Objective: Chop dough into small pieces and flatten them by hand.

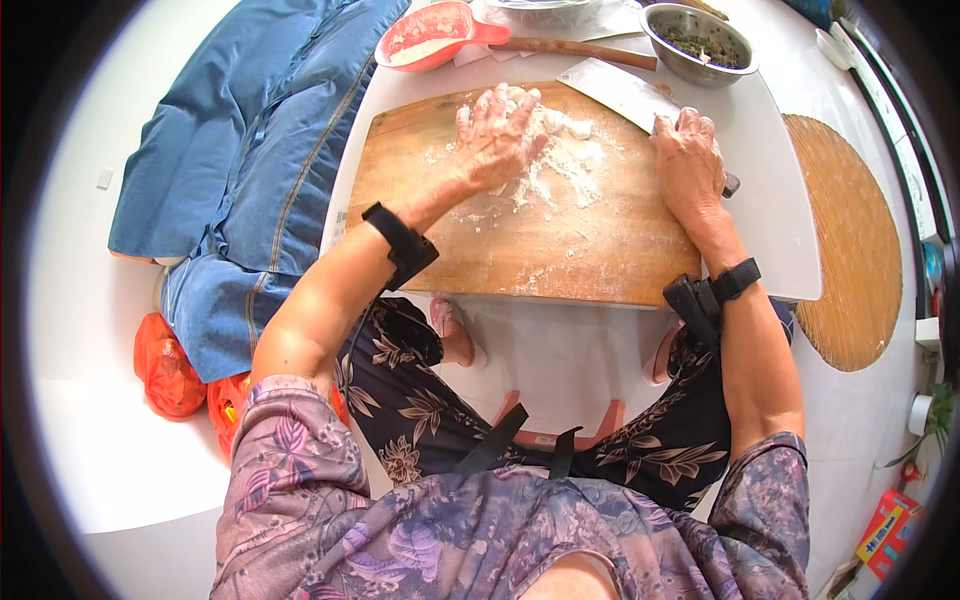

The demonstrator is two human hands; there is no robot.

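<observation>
Hiding part of the cleaver [615, 92]: right grip [690, 165]

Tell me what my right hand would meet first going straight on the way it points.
Your right hand, on the knife, would probably meet the metal bowl just beyond it; height is unclear, so it might pass above the rim.

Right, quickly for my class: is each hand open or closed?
Left hand: open, on floury white dough.
Right hand: closed around the dark handle of a broad silver metal cleaver.
</observation>
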